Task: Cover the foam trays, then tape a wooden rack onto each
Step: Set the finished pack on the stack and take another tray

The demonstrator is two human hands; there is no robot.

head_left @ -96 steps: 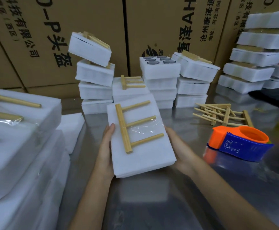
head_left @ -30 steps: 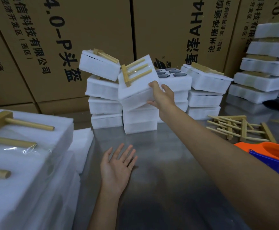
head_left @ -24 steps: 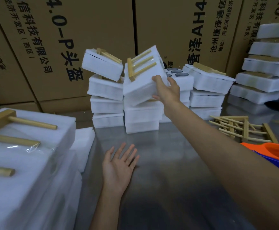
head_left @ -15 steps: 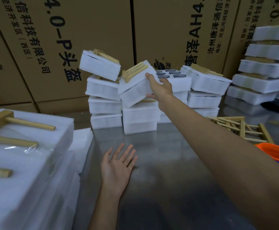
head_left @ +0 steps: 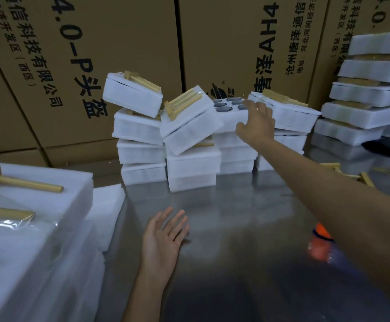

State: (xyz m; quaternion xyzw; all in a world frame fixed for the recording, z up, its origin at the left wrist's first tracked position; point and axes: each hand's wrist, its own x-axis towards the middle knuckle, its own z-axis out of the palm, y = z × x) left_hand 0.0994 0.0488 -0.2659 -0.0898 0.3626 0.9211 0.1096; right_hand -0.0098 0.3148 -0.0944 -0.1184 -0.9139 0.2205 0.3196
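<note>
- Your right hand: at 1 o'clock, fingers spread loosely on the uncovered foam tray, gripping nothing.
- Your left hand: at 6 o'clock, palm up, fingers straight, over the metal table.
- Taped tray with wooden rack: tilted atop the middle stack, 12 o'clock.

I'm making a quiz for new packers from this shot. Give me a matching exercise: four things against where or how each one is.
Things
1. uncovered tray
2. tilted finished tray
3. left hand
4. tape dispenser

States
a. open, palm up, over the steel table
b. leaning askew on the middle stack
c. blurred, mostly hidden behind the right forearm
d. dark round holes showing, right hand on it

Pairs: 1-d, 2-b, 3-a, 4-c
</note>
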